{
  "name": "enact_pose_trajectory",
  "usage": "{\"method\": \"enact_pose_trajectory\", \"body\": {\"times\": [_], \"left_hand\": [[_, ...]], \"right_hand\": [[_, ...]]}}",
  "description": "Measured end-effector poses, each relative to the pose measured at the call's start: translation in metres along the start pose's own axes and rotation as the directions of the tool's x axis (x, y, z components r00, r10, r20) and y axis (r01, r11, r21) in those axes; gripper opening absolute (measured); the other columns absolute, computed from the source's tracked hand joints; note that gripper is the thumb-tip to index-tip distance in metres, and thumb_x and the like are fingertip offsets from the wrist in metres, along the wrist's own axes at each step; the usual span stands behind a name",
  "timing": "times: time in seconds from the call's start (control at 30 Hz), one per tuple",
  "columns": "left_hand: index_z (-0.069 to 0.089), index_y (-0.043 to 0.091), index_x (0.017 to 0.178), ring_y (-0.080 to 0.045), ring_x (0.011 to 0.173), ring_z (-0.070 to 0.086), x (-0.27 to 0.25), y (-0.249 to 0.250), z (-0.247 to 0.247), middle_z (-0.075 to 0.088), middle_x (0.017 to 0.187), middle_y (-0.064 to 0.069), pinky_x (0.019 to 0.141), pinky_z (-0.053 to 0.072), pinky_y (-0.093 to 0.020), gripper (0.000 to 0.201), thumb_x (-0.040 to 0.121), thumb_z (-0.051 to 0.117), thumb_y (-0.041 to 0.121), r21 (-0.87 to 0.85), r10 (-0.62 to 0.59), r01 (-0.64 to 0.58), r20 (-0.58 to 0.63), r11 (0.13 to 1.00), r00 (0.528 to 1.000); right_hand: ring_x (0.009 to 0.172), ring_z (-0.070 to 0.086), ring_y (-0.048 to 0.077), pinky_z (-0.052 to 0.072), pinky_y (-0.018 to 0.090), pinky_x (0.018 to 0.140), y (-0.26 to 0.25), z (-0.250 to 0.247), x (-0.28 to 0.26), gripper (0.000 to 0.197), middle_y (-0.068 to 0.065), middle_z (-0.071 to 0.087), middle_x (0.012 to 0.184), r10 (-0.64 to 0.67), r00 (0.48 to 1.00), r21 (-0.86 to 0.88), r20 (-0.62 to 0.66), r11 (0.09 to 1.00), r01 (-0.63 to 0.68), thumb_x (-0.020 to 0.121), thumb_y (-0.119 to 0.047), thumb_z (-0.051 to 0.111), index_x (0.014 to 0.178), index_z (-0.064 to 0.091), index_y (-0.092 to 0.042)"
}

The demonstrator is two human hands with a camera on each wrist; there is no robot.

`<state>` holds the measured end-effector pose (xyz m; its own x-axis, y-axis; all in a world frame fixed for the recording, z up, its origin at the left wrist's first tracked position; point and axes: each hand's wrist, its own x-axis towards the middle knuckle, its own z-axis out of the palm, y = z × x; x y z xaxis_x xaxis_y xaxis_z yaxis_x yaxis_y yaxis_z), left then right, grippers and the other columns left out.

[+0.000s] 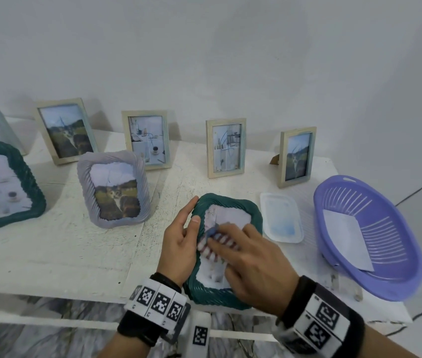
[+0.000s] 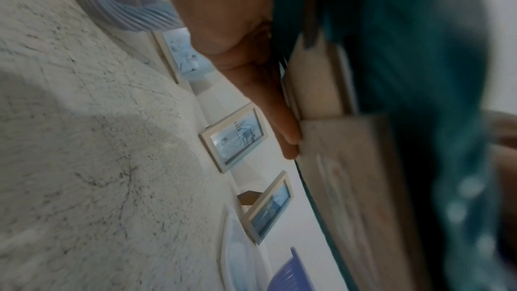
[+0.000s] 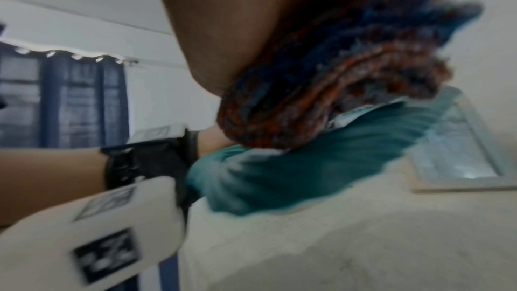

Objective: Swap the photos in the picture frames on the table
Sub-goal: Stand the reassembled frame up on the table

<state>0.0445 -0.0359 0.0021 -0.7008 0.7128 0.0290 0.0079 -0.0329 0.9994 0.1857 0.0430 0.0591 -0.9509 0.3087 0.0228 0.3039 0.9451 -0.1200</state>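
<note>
- Mid-task, I'd judge: green frame (image 1: 228,199) lies flat at the desk's (image 1: 75,254) front edge with its clear plastic pane (image 1: 282,218) out beside it, so reassembly is left.
- Left hand (image 1: 179,244) grips the ribbed, rope-like rim.
- Right hand (image 1: 259,270) clutches a bunched striped cloth (image 1: 216,240), pressed on the opening.
- Slotted plastic basket (image 1: 390,223) holds a white sheet (image 1: 344,239).

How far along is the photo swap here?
Done: little shows. A clear pane lies beside the teal frame, and a white sheet sits in the purple basket. In hand: the left hand grips the frame's edge while the right hand holds a striped cloth against it. Left: the swap itself; the grey ribbed frame holds a cat photo.
</note>
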Motion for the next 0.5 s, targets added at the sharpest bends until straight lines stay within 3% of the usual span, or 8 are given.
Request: {"method": "enact_pose_trajectory", "body": {"times": [0.1,0.17,0.23,0.3,0.4,0.5], "left_hand": [[0.048,0.021,0.140,-0.006,0.103,0.067,-0.002,-0.002,0.003,0.069,0.118,0.009,0.086,0.053,-0.021,0.039,0.103,0.042,0.014,-0.006,0.001,-0.001,-0.018,1.000,1.000],[0.047,0.020,0.140,-0.005,0.106,0.066,-0.002,0.000,0.006,0.067,0.122,0.005,0.092,0.052,-0.023,0.039,0.103,0.042,0.013,-0.008,0.012,-0.012,-0.026,1.000,1.000],[0.048,0.019,0.140,-0.001,0.104,0.065,0.000,0.003,0.008,0.066,0.120,0.009,0.087,0.051,-0.016,0.039,0.103,0.041,0.011,-0.009,0.027,-0.027,-0.023,1.000,0.999],[0.048,0.018,0.139,0.003,0.105,0.064,0.001,0.003,0.007,0.064,0.120,0.012,0.085,0.048,-0.011,0.038,0.103,0.039,0.008,-0.013,0.034,-0.034,-0.018,0.999,0.999],[0.048,0.018,0.140,-0.002,0.109,0.063,-0.003,-0.001,0.002,0.064,0.124,0.007,0.092,0.050,-0.018,0.039,0.103,0.039,0.010,-0.030,0.014,-0.014,-0.021,0.999,1.000],[0.047,0.018,0.140,-0.003,0.110,0.063,-0.004,-0.001,0.000,0.064,0.125,0.006,0.092,0.051,-0.019,0.039,0.103,0.040,0.011,-0.013,0.024,-0.024,-0.029,1.000,0.999]], "right_hand": [[0.083,0.054,0.022,0.053,0.031,0.057,0.018,-0.005,0.014,0.053,0.006,0.058,0.115,0.159,0.987,-0.048,-0.032,0.986,-0.160,0.078,-0.033,0.035,0.122,0.061,-0.018],[0.083,0.054,0.023,0.052,0.032,0.058,0.018,-0.005,0.024,0.049,0.008,0.057,0.111,0.248,0.967,-0.065,-0.057,0.966,-0.251,0.079,-0.031,0.040,0.120,0.061,-0.015],[0.083,0.053,0.024,0.050,0.031,0.062,0.005,-0.002,0.029,0.042,0.009,0.055,0.110,0.237,0.965,-0.056,-0.116,0.968,-0.244,0.079,-0.026,0.048,0.117,0.062,-0.013],[0.086,0.053,0.023,0.050,0.029,0.064,-0.004,0.001,0.027,0.043,0.008,0.053,0.113,0.185,0.975,-0.023,-0.124,0.982,-0.190,0.079,-0.027,0.044,0.117,0.061,-0.015],[0.086,0.054,0.022,0.048,0.028,0.057,0.004,-0.003,0.020,0.047,0.006,0.054,0.115,0.133,0.990,0.010,-0.051,0.991,-0.133,0.079,-0.031,0.037,0.117,0.062,-0.019],[0.081,0.055,0.023,0.045,0.029,0.053,0.023,-0.008,0.020,0.055,0.008,0.054,0.115,0.210,0.978,-0.067,0.004,0.976,-0.209,0.075,-0.038,0.032,0.118,0.061,-0.018]]}}
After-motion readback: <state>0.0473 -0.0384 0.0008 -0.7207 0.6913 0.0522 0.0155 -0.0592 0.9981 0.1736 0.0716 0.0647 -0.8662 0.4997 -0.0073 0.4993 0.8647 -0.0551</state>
